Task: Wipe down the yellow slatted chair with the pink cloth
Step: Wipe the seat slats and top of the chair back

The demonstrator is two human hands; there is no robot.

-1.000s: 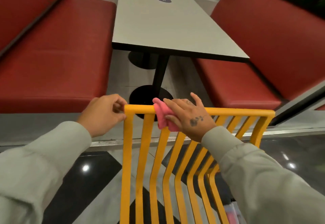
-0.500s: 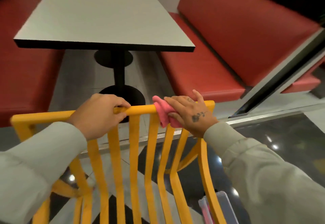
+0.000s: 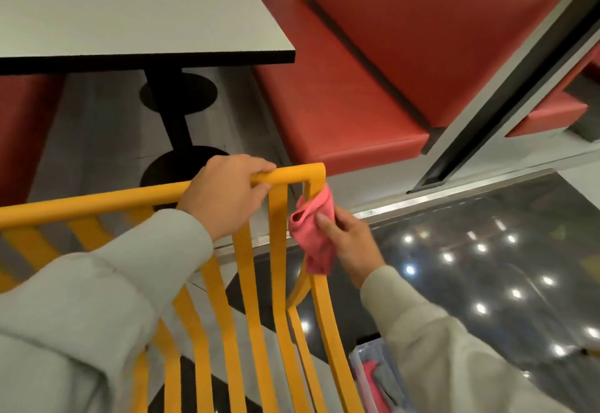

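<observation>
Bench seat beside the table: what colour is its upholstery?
Red, plain with no pattern, on the bench seat to the right of the table; only the head view shows it.

The glossy dark floor (image 3: 487, 218) carries the yellow chair (image 3: 279, 282) and table pedestal (image 3: 177, 127).

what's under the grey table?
Under the grey rectangular table: a black pedestal post on a round black base, pale floor. The left hand and yellow slatted chair cover the base's near edge.
</observation>
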